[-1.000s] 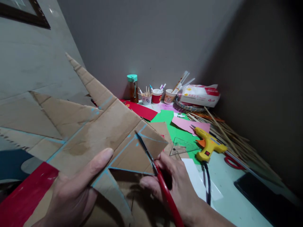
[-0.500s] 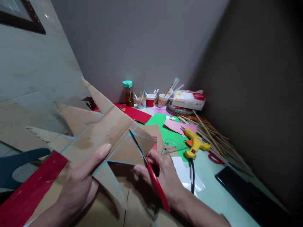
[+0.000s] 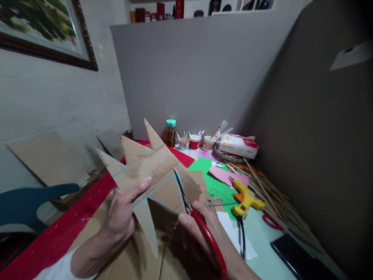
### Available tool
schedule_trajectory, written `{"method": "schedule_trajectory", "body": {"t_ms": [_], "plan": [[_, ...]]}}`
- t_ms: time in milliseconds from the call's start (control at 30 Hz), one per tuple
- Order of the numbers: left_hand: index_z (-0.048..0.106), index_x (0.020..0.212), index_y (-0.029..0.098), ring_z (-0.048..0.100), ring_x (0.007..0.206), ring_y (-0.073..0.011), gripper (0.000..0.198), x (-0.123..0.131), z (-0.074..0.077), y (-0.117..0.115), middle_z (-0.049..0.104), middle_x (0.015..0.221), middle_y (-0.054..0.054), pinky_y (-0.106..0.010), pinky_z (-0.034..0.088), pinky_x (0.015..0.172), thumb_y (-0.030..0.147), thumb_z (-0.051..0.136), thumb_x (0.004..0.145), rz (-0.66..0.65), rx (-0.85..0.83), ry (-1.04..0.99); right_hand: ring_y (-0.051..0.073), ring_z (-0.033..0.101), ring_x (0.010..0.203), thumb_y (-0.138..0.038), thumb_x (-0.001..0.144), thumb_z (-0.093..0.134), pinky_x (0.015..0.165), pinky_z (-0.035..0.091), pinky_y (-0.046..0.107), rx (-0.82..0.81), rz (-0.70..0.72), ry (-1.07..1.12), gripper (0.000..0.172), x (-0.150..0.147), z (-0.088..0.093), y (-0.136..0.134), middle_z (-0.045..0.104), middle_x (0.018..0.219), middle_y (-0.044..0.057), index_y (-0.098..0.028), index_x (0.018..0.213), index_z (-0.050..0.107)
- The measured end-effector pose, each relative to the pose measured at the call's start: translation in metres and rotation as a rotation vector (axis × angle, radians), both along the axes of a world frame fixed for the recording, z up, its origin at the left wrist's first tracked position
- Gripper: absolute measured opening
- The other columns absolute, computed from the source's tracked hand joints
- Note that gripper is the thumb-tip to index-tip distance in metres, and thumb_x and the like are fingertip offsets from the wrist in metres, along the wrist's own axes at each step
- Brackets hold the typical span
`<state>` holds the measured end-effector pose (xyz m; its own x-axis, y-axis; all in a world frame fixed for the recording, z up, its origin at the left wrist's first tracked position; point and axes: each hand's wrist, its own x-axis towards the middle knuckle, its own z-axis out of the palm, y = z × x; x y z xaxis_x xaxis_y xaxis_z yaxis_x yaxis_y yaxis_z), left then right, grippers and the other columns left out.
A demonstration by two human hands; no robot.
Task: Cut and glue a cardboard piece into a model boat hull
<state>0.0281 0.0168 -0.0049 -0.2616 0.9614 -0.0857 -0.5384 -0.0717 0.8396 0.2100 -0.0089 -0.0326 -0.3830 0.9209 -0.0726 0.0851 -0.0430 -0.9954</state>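
My left hand (image 3: 124, 212) grips a spiky piece of brown cardboard (image 3: 151, 167) marked with blue lines, thumb lying on top. My right hand (image 3: 201, 229) is closed on red-handled scissors (image 3: 201, 229). Their blades (image 3: 181, 188) cut along a blue line at the cardboard's right part. More cardboard lies under both hands.
A yellow glue gun (image 3: 246, 198) with a black cord lies right of my hands, near green paper (image 3: 215, 184) and pink paper (image 3: 229, 175). Cups with sticks (image 3: 195, 140), a bottle (image 3: 171, 132), a tissue pack (image 3: 239, 146), bamboo sticks (image 3: 274, 198), a black phone (image 3: 300, 258) and a blue chair back (image 3: 32, 198) surround them.
The camera has tilted up and pulled back, showing the wall picture and shelf. The hands keep the cardboard and scissors; the blades sit farther along the blue line.
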Motion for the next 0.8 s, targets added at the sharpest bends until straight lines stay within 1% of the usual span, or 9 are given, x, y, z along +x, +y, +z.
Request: {"method": "schedule_trajectory", "body": {"t_ms": [167, 267, 367, 467, 533, 567, 633, 700, 800], "plan": [[0.071, 0.11, 0.013, 0.077, 0.095, -0.0302, 0.044, 0.0, 0.009, 0.002, 0.082, 0.093, -0.007, -0.035, 0.066, 0.081, 0.011, 0.081, 0.067, 0.059, 0.007, -0.011, 0.007, 0.04, 0.037, -0.081, 0.084, 0.049, 0.036, 0.025, 0.018, 0.026, 0.002, -0.06, 0.064, -0.002, -0.006, -0.003, 0.055, 0.053, -0.003, -0.018, 0.093, 0.054], [0.072, 0.105, 0.014, 0.078, 0.09, -0.0229, 0.03, -0.012, 0.019, 0.011, 0.082, 0.087, -0.002, -0.026, 0.065, 0.078, 0.01, 0.074, 0.076, 0.176, 0.04, -0.053, 0.012, 0.047, 0.041, -0.079, 0.086, 0.047, 0.039, 0.029, 0.02, 0.125, 0.004, -0.121, 0.071, -0.003, -0.017, -0.008, 0.058, 0.053, 0.0, -0.014, 0.113, 0.06], [0.072, 0.099, 0.016, 0.077, 0.077, -0.017, 0.023, -0.028, 0.028, 0.02, 0.081, 0.079, 0.003, -0.02, 0.064, 0.069, 0.006, 0.071, 0.078, 0.207, 0.074, -0.081, 0.015, 0.052, 0.048, -0.073, 0.088, 0.048, 0.045, 0.033, 0.023, 0.279, -0.079, -0.177, 0.066, 0.002, -0.022, -0.007, 0.054, 0.054, 0.0, -0.015, 0.112, 0.066], [0.072, 0.086, 0.012, 0.073, 0.055, -0.0162, 0.017, -0.04, 0.03, 0.022, 0.079, 0.069, 0.0, -0.021, 0.061, 0.052, 0.003, 0.071, 0.072, 0.109, 0.024, -0.086, 0.013, 0.045, 0.049, -0.068, 0.091, 0.049, 0.046, 0.034, 0.024, 0.318, -0.268, -0.187, 0.057, 0.018, -0.013, 0.005, 0.051, 0.06, -0.001, -0.016, 0.109, 0.065], [0.073, 0.087, 0.008, 0.072, 0.05, -0.0217, 0.019, -0.043, 0.027, 0.02, 0.078, 0.068, -0.007, -0.028, 0.061, 0.048, 0.004, 0.072, 0.069, -0.026, -0.057, -0.077, 0.014, 0.052, 0.055, -0.067, 0.086, 0.06, 0.051, 0.041, 0.026, 0.274, -0.394, -0.133, 0.056, 0.03, -0.003, 0.017, 0.058, 0.068, 0.001, -0.017, 0.111, 0.062], [0.074, 0.091, 0.006, 0.073, 0.052, -0.0258, 0.024, -0.043, 0.025, 0.018, 0.079, 0.07, -0.011, -0.033, 0.062, 0.049, 0.006, 0.074, 0.067, -0.098, -0.099, -0.07, 0.015, 0.055, 0.057, -0.065, 0.084, 0.066, 0.054, 0.043, 0.026, 0.253, -0.398, -0.061, 0.056, 0.034, 0.001, 0.022, 0.06, 0.071, 0.001, -0.018, 0.115, 0.059], [0.074, 0.101, 0.006, 0.076, 0.06, -0.0332, 0.04, -0.039, 0.021, 0.012, 0.08, 0.078, -0.015, -0.041, 0.064, 0.053, 0.008, 0.079, 0.062, -0.213, -0.162, -0.061, 0.015, 0.059, 0.065, -0.056, 0.082, 0.074, 0.061, 0.047, 0.027, 0.212, -0.29, 0.136, 0.054, 0.04, 0.007, 0.028, 0.064, 0.081, 0.002, -0.019, 0.117, 0.054], [0.072, 0.113, 0.01, 0.077, 0.072, -0.0375, 0.057, -0.032, 0.019, 0.007, 0.081, 0.089, -0.015, -0.045, 0.065, 0.06, 0.008, 0.083, 0.058, -0.294, -0.174, -0.042, 0.015, 0.06, 0.066, -0.057, 0.081, 0.074, 0.061, 0.049, 0.028, 0.157, -0.181, 0.224, 0.056, 0.039, 0.01, 0.027, 0.065, 0.084, 0.003, -0.02, 0.118, 0.053], [0.067, 0.126, 0.017, 0.076, 0.089, -0.0398, 0.069, -0.022, 0.018, 0.001, 0.08, 0.101, -0.012, -0.049, 0.065, 0.074, 0.01, 0.083, 0.06, -0.424, -0.187, 0.008, 0.014, 0.057, 0.063, -0.052, 0.08, 0.075, 0.058, 0.048, 0.026, 0.085, -0.037, 0.207, 0.05, 0.033, 0.015, 0.016, 0.062, 0.08, 0.001, -0.018, 0.11, 0.055]]}}
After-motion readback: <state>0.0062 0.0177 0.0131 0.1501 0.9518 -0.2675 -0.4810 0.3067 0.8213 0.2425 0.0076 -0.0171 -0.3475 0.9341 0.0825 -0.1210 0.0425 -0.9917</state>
